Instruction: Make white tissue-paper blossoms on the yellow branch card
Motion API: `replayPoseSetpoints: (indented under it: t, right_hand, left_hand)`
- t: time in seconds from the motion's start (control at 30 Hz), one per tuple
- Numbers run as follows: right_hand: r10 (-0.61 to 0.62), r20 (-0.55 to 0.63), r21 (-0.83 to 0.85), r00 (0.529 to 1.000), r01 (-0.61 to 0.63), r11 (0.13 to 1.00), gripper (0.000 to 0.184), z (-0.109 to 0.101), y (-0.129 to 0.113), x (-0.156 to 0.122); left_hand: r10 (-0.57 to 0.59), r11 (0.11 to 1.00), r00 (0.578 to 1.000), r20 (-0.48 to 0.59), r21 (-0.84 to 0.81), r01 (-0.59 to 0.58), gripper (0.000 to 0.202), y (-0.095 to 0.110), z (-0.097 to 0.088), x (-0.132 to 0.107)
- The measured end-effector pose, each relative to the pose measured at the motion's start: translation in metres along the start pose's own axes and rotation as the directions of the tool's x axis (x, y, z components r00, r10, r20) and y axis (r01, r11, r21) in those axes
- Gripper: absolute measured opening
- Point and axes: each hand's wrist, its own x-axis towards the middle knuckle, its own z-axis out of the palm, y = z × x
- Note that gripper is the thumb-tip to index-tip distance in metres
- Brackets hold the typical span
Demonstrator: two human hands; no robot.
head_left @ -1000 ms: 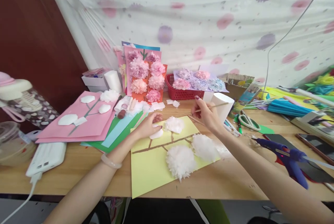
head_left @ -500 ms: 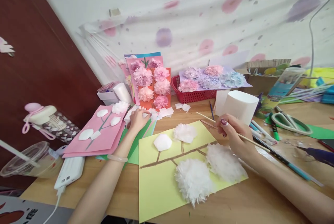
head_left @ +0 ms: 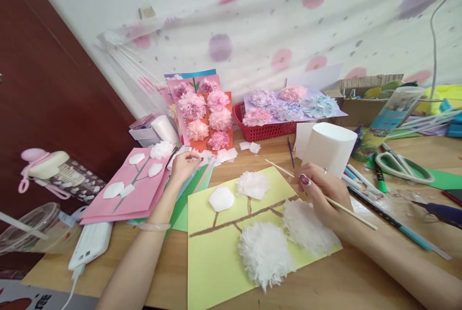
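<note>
A yellow card (head_left: pixel 212 262) lies in front of me with a brown branch drawn on it. Fluffy white tissue flowers (head_left: pixel 265 252) and a flat white tissue pad (head_left: pixel 221 198) sit on it. My right hand (head_left: pixel 319 192) rests at the card's right side, fingers closed on a thin wooden stick (head_left: pixel 352 210) that slants across it. My left hand (head_left: pixel 184 164) reaches to the far left of the card, fingers pinched among small white tissue squares (head_left: pixel 225 155) by the pink card (head_left: pixel 135 187). What it pinches is too small to name.
A white paper roll (head_left: pixel 330 148) stands behind my right hand. Scissors (head_left: pixel 402 168), pens (head_left: pixel 364 182) and a blue glue gun (head_left: pixel 442 211) lie right. A red basket (head_left: pixel 260 129) and flower cards (head_left: pixel 204 115) stand behind. A power bank (head_left: pixel 90 245), plastic cup (head_left: pixel 32 228) and bottle (head_left: pixel 54 173) sit left.
My left hand left the flat white pad on the yellow card and moved back-left to the tissue squares. My right hand lowered with the stick to the card's right side. The view turned left.
</note>
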Motion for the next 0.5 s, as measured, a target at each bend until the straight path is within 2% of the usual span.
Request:
replayPoseSetpoints:
  t: [0.07,0.13,0.23,0.37,0.5]
  right_hand:
    - [0.059,-0.015,0.036,0.998,-0.059,0.998,0.028,0.002,0.001,-0.002]
    - [0.103,-0.02,0.075,0.994,-0.101,0.992,0.029,0.004,0.001,-0.003]
    - [0.139,-0.013,0.116,0.99,-0.137,0.984,0.03,0.006,0.0,-0.003]
    - [0.174,0.002,0.122,0.985,-0.173,0.977,0.029,0.007,0.001,-0.004]
    - [0.186,0.006,0.139,0.982,-0.185,0.973,0.03,0.006,0.002,-0.004]
  left_hand:
    - [-0.013,0.996,1.0,-0.013,-0.084,0.012,0.021,0.001,-0.002,-0.001]
    - [0.02,0.994,1.0,-0.007,-0.111,-0.021,0.025,0.003,-0.003,-0.003]
    - [0.05,0.989,0.999,-0.002,-0.142,-0.05,0.041,0.004,-0.001,-0.007]
    - [-0.001,0.979,0.998,0.06,-0.205,0.014,0.064,0.006,0.001,-0.012]
    - [0.083,0.964,0.982,0.171,-0.263,-0.036,0.057,0.009,0.001,-0.018]
